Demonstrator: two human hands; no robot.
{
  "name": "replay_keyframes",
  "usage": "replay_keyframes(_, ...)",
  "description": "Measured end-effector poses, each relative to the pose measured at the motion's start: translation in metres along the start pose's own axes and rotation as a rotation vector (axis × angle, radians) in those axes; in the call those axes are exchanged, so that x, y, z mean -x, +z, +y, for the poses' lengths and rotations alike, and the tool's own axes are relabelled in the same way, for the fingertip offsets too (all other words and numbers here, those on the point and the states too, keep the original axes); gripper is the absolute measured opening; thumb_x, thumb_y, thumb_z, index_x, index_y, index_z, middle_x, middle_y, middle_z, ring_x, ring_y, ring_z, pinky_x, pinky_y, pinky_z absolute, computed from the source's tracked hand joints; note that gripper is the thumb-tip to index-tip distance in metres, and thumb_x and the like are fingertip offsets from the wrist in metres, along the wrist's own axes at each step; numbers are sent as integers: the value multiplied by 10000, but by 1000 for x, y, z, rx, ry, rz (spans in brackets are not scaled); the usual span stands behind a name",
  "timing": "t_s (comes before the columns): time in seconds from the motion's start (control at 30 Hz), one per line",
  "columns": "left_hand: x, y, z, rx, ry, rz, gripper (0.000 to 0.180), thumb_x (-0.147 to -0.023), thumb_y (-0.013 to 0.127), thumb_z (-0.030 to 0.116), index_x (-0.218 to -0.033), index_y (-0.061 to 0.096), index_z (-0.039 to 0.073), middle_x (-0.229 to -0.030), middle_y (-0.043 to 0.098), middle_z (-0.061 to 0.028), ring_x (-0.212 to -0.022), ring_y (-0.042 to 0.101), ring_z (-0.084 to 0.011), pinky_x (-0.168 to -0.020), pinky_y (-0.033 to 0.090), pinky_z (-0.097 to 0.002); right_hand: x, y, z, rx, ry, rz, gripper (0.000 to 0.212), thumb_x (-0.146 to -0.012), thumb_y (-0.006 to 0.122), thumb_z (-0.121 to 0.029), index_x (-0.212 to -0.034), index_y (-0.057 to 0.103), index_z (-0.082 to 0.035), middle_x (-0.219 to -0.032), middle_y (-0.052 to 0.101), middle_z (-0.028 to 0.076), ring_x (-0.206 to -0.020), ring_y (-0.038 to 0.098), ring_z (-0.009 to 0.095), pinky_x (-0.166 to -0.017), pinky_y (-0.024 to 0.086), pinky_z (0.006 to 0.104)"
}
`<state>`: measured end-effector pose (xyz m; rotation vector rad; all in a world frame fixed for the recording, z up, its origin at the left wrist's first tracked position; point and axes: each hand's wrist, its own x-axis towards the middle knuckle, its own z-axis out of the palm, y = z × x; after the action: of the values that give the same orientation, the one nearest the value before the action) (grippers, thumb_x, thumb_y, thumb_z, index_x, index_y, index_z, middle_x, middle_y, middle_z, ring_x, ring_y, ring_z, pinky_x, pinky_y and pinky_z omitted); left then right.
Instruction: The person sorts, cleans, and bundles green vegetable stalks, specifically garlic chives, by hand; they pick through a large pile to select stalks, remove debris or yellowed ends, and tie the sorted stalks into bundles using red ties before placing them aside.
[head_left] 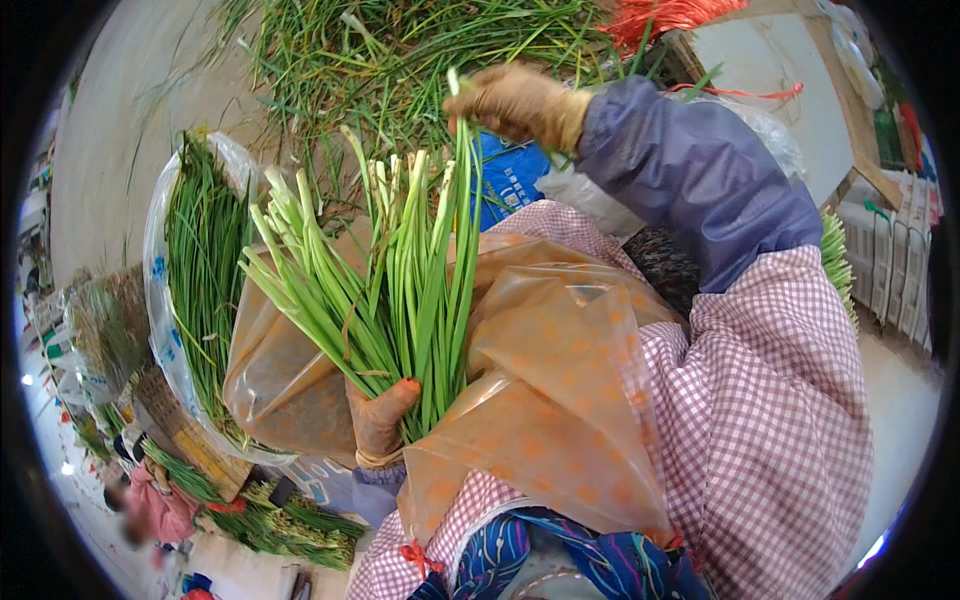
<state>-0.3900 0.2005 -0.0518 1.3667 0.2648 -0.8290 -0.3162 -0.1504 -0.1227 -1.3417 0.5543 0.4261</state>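
Observation:
My left hand (380, 418), in a worn tan glove, is wrapped round the lower part of a bunch of garlic chives (400, 270) above my lap. Their pale cut ends point up and away from me, fanned into a left clump and a more upright right one. Past the top of the bunch is my right hand (515, 103), gloved too, with its fingers closed. A pale stalk end (453, 82) sticks out at its fingertips, and long green stalks hang just below. The inside of the right hand's grip is hidden from this side.
An orange-spotted plastic sheet (560, 370) covers my lap. Loose green leaves (420, 45) litter the floor ahead. At left stands a clear plastic bag of chives (205, 280). A blue bag (508, 175), red plastic strings (665, 18) and a white-topped box (770, 75) lie ahead right.

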Motion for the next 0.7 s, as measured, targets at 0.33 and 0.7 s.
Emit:
replay_keyframes(0.33,7,8,6,233,-1,29,660,-695,674,46,-1292,400,-22,-1106,593,-154,-896,635,-256,-775,551,-386,10,-56,-57,184,-1083,590,120,-954,481,-158,-989,553,-70,-676,504,-32,-559,455,52,-484,394,207)
replay_keyframes(0.7,8,14,11,255,-52,31,585,-711,645,40,-1254,435,-31,-1085,604,-165,-890,641,-274,-763,557,-399,49,83,4,-360,53,-134,157,-797,699,-216,-801,590,-103,-506,434,-57,-361,318,39,-345,208,208)
